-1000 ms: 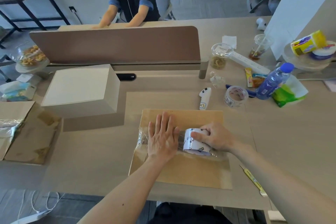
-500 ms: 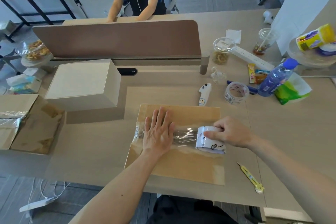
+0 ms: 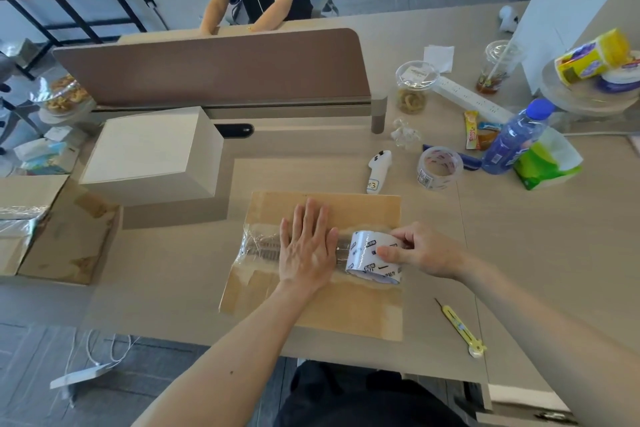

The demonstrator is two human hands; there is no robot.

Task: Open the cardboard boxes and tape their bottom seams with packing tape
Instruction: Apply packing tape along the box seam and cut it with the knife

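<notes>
A brown cardboard box [image 3: 322,312] stands on the desk in front of me, bottom flaps up. A strip of clear packing tape [image 3: 259,246] runs along its middle seam from the left edge. My left hand [image 3: 306,248] lies flat, fingers spread, pressing that tape down. My right hand [image 3: 426,253] grips a white printed tape roll [image 3: 370,256] at the right end of the seam, at the box's right edge. A short stretch of tape between my two hands joins the roll to the stuck strip.
A closed pale box [image 3: 152,152] sits to the left, a taped open cardboard box [image 3: 45,229] at the far left. A second tape roll [image 3: 438,168], a white controller [image 3: 377,170], a blue bottle [image 3: 516,135] and snacks lie right. A yellow cutter [image 3: 460,329] lies near the desk's front edge. A person sits opposite.
My right hand has pulled the tape roll rightward along the seam, from the middle to the box's right edge. My left hand has stayed flat on the tape.
</notes>
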